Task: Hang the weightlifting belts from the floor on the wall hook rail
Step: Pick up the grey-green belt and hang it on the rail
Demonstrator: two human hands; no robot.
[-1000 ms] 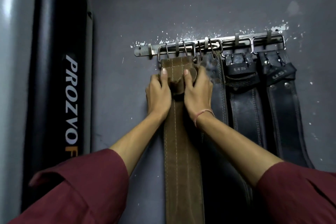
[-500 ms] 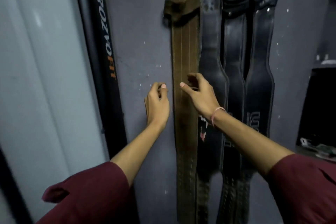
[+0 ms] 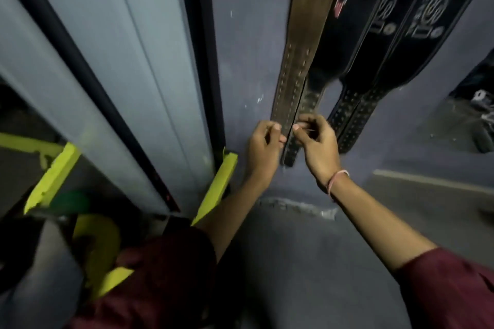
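Little lettering could be read. The two black belts on the right (image 3: 385,21) (image 3: 427,19) each carried pale printed lettering running along the strap, with a round emblem below it, but the characters were seen from an odd angle and blurred, so no word could be made out. The black belt beside the brown one (image 3: 344,2) bore small red and white marks, unreadable too. The brown belt (image 3: 307,21) showed only stitching and punched holes.

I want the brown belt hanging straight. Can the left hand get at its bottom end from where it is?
Probably yes: the left hand is already at the brown belt's lower end, nothing between them.
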